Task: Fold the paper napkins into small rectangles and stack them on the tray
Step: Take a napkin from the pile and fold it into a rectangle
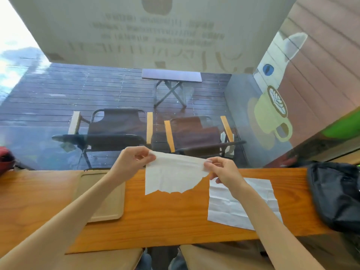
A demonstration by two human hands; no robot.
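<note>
Folding this one neatly means bringing the top corners down evenly, I reckon, since the bottom edge looks ragged. Head view: left hand (pixel 134 159) and right hand (pixel 224 170) each pinch a top corner of the napkin (pixel 175 176), which hangs above the counter (pixel 175 215). Another napkin (pixel 224 209) lies flat at right; tray (pixel 109 207) sits left, nothing stacked yet.

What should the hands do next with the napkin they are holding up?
Probably lower it onto the wooden counter and make the first fold. The left hand and right hand pinch the top corners of the held napkin, which hangs unfolded with a ragged bottom edge. The tray has no folded napkins yet, and a second napkin lies flat waiting.
</note>
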